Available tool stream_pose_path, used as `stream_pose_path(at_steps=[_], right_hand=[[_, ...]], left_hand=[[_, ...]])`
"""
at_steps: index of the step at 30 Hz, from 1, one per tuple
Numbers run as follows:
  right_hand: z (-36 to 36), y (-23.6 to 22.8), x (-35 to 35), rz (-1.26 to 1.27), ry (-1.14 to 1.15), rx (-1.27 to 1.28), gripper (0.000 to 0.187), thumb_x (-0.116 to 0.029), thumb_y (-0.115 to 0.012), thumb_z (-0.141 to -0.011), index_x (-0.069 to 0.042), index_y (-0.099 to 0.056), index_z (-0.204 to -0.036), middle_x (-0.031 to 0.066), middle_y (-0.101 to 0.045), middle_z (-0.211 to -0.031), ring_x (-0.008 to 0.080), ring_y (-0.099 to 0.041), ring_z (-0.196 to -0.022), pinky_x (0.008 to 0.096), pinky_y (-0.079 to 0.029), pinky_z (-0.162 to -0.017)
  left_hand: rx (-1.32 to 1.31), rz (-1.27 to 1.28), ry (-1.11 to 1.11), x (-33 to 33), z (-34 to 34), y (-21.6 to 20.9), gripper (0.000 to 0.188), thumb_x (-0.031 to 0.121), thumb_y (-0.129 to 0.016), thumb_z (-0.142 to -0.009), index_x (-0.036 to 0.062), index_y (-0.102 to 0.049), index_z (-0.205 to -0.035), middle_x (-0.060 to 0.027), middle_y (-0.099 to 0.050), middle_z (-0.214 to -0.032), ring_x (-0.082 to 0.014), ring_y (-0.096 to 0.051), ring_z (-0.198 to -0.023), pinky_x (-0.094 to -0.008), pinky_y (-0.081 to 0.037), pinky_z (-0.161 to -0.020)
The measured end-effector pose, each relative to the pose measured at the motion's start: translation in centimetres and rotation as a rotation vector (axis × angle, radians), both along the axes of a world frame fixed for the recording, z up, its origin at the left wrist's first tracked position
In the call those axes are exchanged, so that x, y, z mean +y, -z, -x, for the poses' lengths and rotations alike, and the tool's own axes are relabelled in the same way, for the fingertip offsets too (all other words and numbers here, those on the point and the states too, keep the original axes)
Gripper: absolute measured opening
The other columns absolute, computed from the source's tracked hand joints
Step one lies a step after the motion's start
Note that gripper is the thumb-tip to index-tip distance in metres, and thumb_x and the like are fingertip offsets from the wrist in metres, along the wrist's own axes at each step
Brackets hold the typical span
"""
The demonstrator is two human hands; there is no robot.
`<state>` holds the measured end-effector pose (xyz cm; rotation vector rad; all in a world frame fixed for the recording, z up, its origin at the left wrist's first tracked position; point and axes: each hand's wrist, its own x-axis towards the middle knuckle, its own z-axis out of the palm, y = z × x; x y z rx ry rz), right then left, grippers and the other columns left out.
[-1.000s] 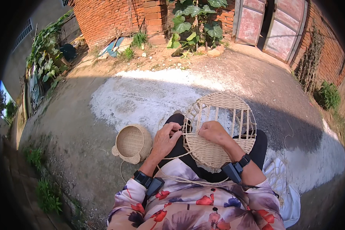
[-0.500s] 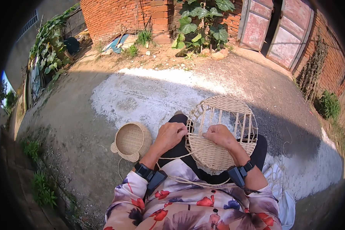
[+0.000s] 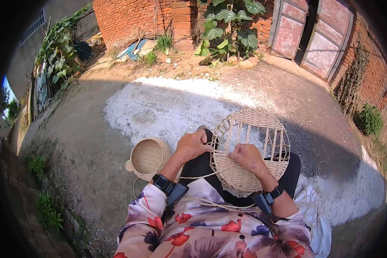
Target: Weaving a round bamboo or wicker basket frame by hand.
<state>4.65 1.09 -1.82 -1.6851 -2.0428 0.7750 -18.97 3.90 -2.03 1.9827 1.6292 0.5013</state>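
Partly woven, the round tan basketwork [image 3: 240, 177] shows bare spokes [image 3: 274, 144]; left hand [image 3: 193, 146] pinches cord [image 3: 219, 152], right hand [image 3: 247, 158] curls, hold unclear.

A head-worn wide fisheye camera, the left of two set side by side, looked down and outward from above the wearer's floral shirt [image 3: 210, 236], which filled the near edge. The left hand [image 3: 193, 146], right hand [image 3: 247, 158] and woven frame [image 3: 241, 177] came close below it, around the middle and slightly right. Far off, the brick wall [image 3: 133, 21] and, to the right, the reddish doors [image 3: 326, 38] showed along the top. Straight edges curved toward a dark, rounded rim.
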Motion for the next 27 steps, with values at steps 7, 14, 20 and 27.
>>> stream_pose_path(at_steps=[7, 14, 20, 27], right_hand=[[-3.2, 0.3, -0.6, -0.111, -0.054, -0.002, 0.032, -0.03, -0.072, -0.079, -0.001, -0.062, -0.069, 0.0075, -0.058, -0.06, 0.0166, -0.054, -0.055, 0.0344, -0.044, -0.054], [-5.8, -1.7, -2.8, 0.274, 0.003, 0.656, 0.021, -0.023, -0.071, -0.09, -0.005, -0.064, -0.082, -0.0036, -0.053, -0.059, 0.0044, -0.047, -0.05, 0.0204, -0.034, -0.045], [-7.4, -0.8, -3.7, 0.248, 0.119, 0.935, 0.019, -0.022, -0.066, -0.094, -0.004, -0.065, -0.099, -0.0028, -0.056, -0.063, 0.0021, -0.045, -0.048, 0.0172, -0.033, -0.043], [-7.1, 2.1, -4.0, 0.099, 0.154, 0.882, 0.016, -0.02, -0.063, -0.094, -0.004, -0.066, -0.094, -0.0012, -0.059, -0.065, 0.0065, -0.05, -0.051, 0.0211, -0.039, -0.047]], left_hand=[[-0.167, -0.465, -0.044, -1.7, -2.2, -0.6, 0.017, 0.017, -0.071, -0.083, 0.0033, -0.065, -0.091, -0.0069, -0.067, -0.083, -0.0174, -0.064, -0.072, -0.0322, -0.051, -0.065], [-0.657, -0.002, 0.283, -4.2, -8.0, -0.9, 0.014, 0.013, -0.066, -0.09, 0.0019, -0.07, -0.097, -0.004, -0.067, -0.076, -0.0071, -0.06, -0.065, -0.0251, -0.048, -0.06], [-0.409, -0.299, 0.097, -3.7, -7.1, -1.0, 0.01, 0.01, -0.069, -0.084, 0.0013, -0.068, -0.089, -0.0078, -0.067, -0.073, -0.0141, -0.064, -0.065, -0.0291, -0.05, -0.061], [-0.087, -0.586, 0.285, -3.0, -9.1, 0.5, 0.019, 0.001, -0.063, -0.081, 0.0038, -0.065, -0.099, -0.0158, -0.067, -0.079, -0.0318, -0.067, -0.072, -0.0386, -0.053, -0.065]])
